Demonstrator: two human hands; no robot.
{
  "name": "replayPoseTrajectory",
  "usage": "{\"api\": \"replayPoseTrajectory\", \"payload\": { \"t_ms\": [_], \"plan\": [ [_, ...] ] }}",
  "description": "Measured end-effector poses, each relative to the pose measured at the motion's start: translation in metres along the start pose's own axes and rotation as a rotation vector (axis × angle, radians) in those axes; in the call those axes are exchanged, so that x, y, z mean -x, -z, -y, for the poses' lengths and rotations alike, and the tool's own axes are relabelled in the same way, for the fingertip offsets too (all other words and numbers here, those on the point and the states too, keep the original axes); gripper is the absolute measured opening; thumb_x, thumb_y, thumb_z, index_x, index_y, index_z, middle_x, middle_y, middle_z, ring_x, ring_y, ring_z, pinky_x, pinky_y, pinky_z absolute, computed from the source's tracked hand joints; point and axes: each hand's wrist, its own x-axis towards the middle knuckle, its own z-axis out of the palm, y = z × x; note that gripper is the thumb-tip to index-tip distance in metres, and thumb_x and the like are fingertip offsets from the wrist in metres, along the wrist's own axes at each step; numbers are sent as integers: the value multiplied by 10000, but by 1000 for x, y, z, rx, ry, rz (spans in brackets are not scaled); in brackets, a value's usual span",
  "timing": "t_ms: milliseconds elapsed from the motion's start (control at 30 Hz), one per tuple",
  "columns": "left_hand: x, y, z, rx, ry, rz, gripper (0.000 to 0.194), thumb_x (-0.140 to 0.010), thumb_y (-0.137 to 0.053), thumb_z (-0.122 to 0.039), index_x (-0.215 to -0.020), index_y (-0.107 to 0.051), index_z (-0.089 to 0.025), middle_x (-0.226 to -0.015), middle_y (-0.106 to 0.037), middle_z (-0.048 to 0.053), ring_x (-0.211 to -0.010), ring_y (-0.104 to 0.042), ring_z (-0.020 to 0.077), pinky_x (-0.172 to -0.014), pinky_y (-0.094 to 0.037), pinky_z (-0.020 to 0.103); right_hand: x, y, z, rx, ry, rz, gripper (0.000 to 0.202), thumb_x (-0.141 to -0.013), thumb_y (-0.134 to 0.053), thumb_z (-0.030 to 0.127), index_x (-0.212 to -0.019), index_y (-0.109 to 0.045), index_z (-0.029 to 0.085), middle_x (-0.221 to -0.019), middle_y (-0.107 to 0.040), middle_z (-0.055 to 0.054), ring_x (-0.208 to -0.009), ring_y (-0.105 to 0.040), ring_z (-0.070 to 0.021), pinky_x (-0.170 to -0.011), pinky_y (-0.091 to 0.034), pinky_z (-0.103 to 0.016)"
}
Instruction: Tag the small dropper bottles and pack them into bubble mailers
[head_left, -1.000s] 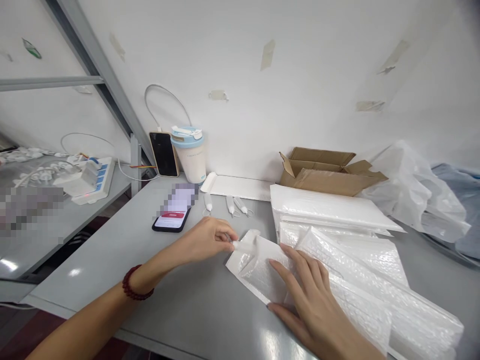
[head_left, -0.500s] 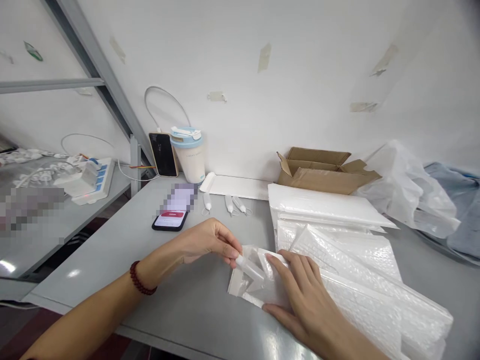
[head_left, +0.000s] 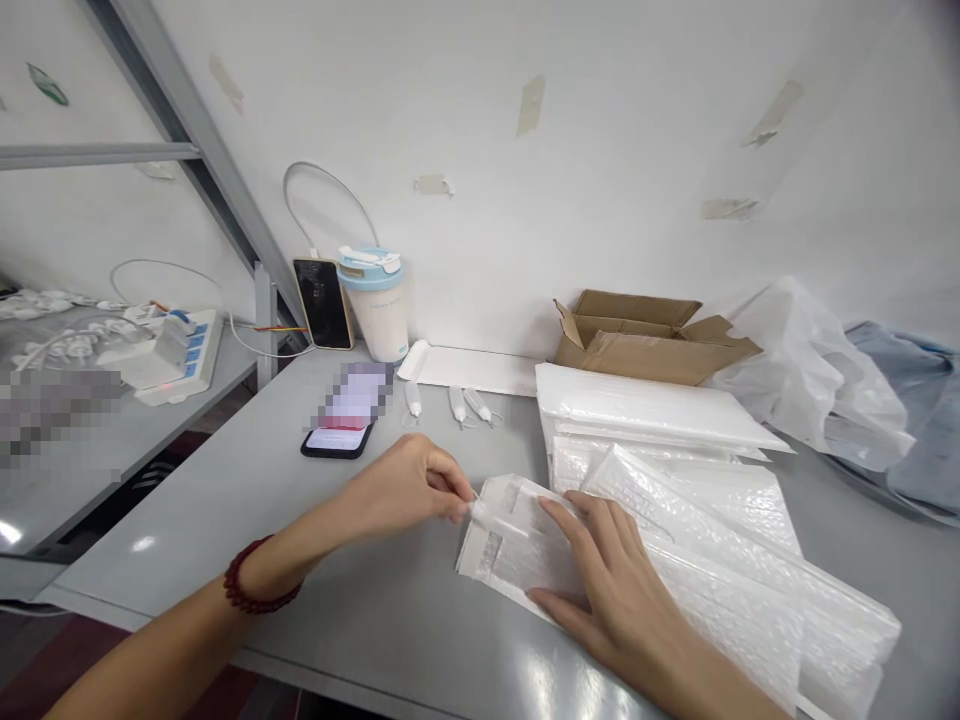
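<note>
My left hand is closed in a pinch at the open end of a white bubble mailer. Between its fingertips is the thin loop end of a small white tube, which lies along the mailer's mouth, most of it inside or against the pale lining. My right hand grips the mailer from the right, thumb at the lower edge and fingers on the upper side. Beyond my left hand lie several similar small white tubes with thin loops.
More bubble mailers are piled at the right. Behind them are an opened cardboard box and a white plastic bag. Left of the small tubes are a lit phone, a lidded cup and a charging phone.
The small tube has slid further into the mailer, and my left fingers have gone from its white end to its thin loop. My right hand keeps its hold; the view has shifted slightly.
</note>
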Motion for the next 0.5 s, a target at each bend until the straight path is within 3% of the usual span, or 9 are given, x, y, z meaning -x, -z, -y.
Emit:
{"api": "replayPoseTrajectory", "payload": {
  "t_ms": [100, 200, 400, 500],
  "plan": [
    [3, 12, 0, -91, -1, -23, 134, -666, -617, -201, -733, -732, -181, -653, -708, 7, -685, -666, 178, -601, -476, 231, -1, 0, 0, -3, 0, -12, 571, -829, -581, 354, -1331, -389, 164, -1166, -468, -165, -1054, -452, -296, -812, -458, -448],
    [-1, 9, 3, -71, -11, -12, 134, -672, -608, -196, -729, -725, -165, -631, -697, 13, -660, -658, 174, -595, -474, 235, -3, 0, -1, -12, 18, -9, 587, -822, -592, 362, -1331, -383, 155, -1154, -464, -166, -1049, -446, -293, -810, -457, -443],
    [-14, -7, 12, 179, -67, 247, 95, -681, -662, -225, -704, -671, -132, -625, -670, 22, -629, -641, 155, -623, -500, 252, -4, 1, -1, -18, 81, 17, 637, -827, -579, 429, -1353, -346, 155, -1142, -454, -158, -1032, -439, -283, -800, -458, -429],
    [-14, -3, 15, 60, -143, 192, 51, -697, -638, -186, -698, -655, -138, -638, -662, 13, -619, -623, 136, -593, -478, 223, -3, 0, -1, -4, 83, 9, 667, -823, -579, 455, -1361, -336, 146, -1159, -454, -165, -1040, -437, -291, -807, -451, -442]
  ]
}}
